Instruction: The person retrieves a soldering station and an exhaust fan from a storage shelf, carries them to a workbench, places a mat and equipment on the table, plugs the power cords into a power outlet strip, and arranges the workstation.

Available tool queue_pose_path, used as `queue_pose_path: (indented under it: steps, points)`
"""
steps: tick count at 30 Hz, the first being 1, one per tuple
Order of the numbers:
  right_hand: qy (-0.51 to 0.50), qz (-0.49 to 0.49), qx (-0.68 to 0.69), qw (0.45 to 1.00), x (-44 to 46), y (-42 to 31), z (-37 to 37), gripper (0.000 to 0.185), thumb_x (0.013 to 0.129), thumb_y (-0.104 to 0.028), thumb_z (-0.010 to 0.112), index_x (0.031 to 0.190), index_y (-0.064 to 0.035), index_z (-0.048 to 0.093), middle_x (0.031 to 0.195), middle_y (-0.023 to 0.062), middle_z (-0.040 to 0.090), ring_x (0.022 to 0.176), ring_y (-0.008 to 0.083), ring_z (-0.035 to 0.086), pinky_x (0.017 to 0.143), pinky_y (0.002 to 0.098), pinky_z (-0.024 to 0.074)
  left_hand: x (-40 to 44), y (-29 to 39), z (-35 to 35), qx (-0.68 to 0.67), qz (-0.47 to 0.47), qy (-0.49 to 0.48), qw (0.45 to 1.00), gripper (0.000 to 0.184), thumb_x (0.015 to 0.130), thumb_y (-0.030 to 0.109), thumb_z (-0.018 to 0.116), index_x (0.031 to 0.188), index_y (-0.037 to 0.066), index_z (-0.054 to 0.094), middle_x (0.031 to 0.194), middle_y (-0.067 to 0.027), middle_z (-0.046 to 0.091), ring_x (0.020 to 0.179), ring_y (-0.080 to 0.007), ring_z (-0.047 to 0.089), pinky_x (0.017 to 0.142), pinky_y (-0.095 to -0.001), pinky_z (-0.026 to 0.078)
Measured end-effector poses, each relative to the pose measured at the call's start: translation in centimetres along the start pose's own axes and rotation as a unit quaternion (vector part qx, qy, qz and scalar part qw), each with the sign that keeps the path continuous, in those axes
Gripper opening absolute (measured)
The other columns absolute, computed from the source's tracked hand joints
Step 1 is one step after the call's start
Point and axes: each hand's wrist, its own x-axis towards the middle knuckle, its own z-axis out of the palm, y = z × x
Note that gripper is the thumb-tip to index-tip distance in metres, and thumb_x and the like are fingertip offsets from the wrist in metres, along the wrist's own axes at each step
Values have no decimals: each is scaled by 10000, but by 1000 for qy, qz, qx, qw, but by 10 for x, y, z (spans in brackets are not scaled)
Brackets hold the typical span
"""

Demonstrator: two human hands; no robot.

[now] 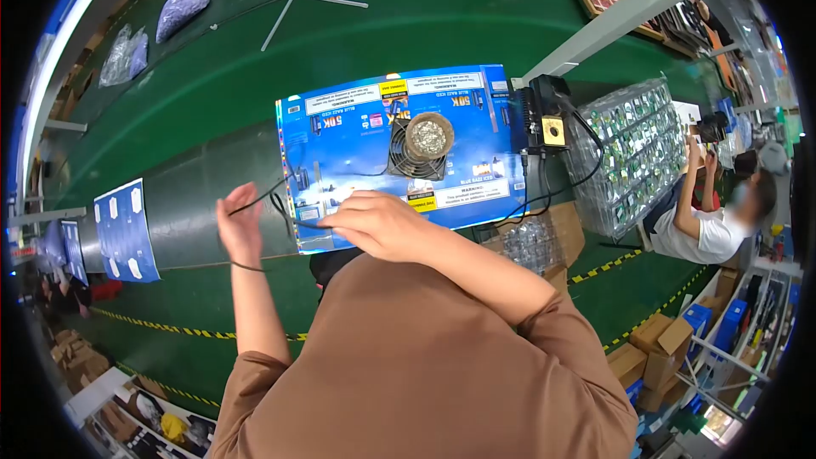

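A black cable [278,199] runs in a loop between my two hands at the left edge of a blue printed cardboard sheet [357,149]. My left hand [241,225] is raised off the sheet's left side, its fingers closed on the cable. Over the sheet's lower edge, my right hand [374,223] pinches another stretch of it. A thin dark wire leads from the cable toward a black fan [414,167], which lies on the sheet. On the fan rests a round brown cup [430,136] with crumpled silvery material inside.
A black soldering station [544,115] stands at the sheet's right end, with cords around it. Beyond it are clear trays of green circuit boards [629,140] and a seated person [701,217]. Another blue sheet [126,229] lies left, and bagged purple items [184,10] lie farther back.
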Motion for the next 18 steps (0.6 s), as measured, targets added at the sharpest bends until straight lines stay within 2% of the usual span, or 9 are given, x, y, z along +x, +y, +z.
queue_pose_path:
  steps: [2, 4, 6, 8, 10, 11, 14, 15, 18]
  points:
    - [-62, 50, -27, 996, -5, 16, 7, 176, 824, -130, 575, 983, -74, 625, 830, 103, 624, 791, 302, 586, 682, 409, 474, 16, 14, -61, -57, -77, 92, 991, 513, 950, 438, 309, 1109, 23, 563, 1200, -147, 569, 1157, -283, 491, 949, -422, 382]
    - [-123, 96, -55, 986, -8, 27, 12, 170, 820, -144, 571, 972, -84, 619, 827, 106, 620, 803, 315, 584, 691, 424, 472, 21, 36, -118, 33, -63, 127, 989, 541, 952, 474, 282, 1138, 42, 549, 1219, -151, 550, 1128, -285, 506, 955, -430, 379]
    - [-131, 100, -58, 985, -13, 31, 18, 146, 823, -153, 569, 944, -87, 618, 805, 123, 624, 803, 330, 593, 695, 443, 476, 11, 72, -139, 172, -10, 186, 967, 594, 934, 545, 287, 1135, 51, 548, 1092, -138, 592, 959, -257, 567, 851, -406, 442]
    - [-153, 121, -54, 979, -16, 36, 27, 148, 827, -160, 563, 943, -87, 616, 813, 128, 628, 813, 336, 596, 699, 451, 477, 3, 111, -157, 318, -67, 207, 923, 648, 900, 627, 302, 1102, 70, 562, 917, -81, 595, 770, -162, 556, 689, -302, 467]
    - [-173, 146, -52, 973, -14, 37, 30, 151, 830, -167, 557, 943, -87, 615, 821, 133, 632, 823, 342, 599, 703, 460, 477, 8, 147, -192, 332, -145, 112, 925, 636, 879, 649, 350, 1091, 91, 566, 829, -25, 569, 689, -87, 509, 583, -202, 413]
    - [-215, 183, -62, 957, -9, 39, 31, 168, 835, -179, 548, 959, -88, 615, 841, 134, 637, 843, 345, 601, 709, 462, 478, -1, 150, -171, 335, -83, 134, 929, 542, 904, 552, 429, 1053, 49, 563, 663, 3, 530, 513, -70, 449, 437, -166, 293]
    - [-269, 241, -63, 930, 8, 50, 43, 221, 845, -202, 534, 1021, -87, 601, 912, 145, 636, 886, 349, 598, 734, 465, 476, 15, 152, -137, 320, 47, 107, 940, 411, 911, 402, 524, 1131, 56, 543, 789, -43, 599, 601, -87, 510, 530, -183, 381]
    - [-283, 261, -52, 922, 11, 54, 49, 260, 849, -215, 528, 1066, -84, 588, 964, 154, 631, 909, 351, 594, 754, 466, 474, 12, 147, -114, 296, 39, 122, 947, 393, 912, 285, 549, 1244, 85, 490, 1041, -83, 617, 807, -118, 578, 711, -231, 442]
    - [-276, 237, -77, 928, 8, 62, 64, 332, 853, -217, 531, 1152, -72, 543, 1063, 165, 600, 987, 351, 569, 812, 459, 458, 33, 111, -98, 236, 25, 79, 968, 434, 918, 249, 533, 1320, 119, 432, 1250, -81, 537, 1008, -155, 557, 862, -281, 419]
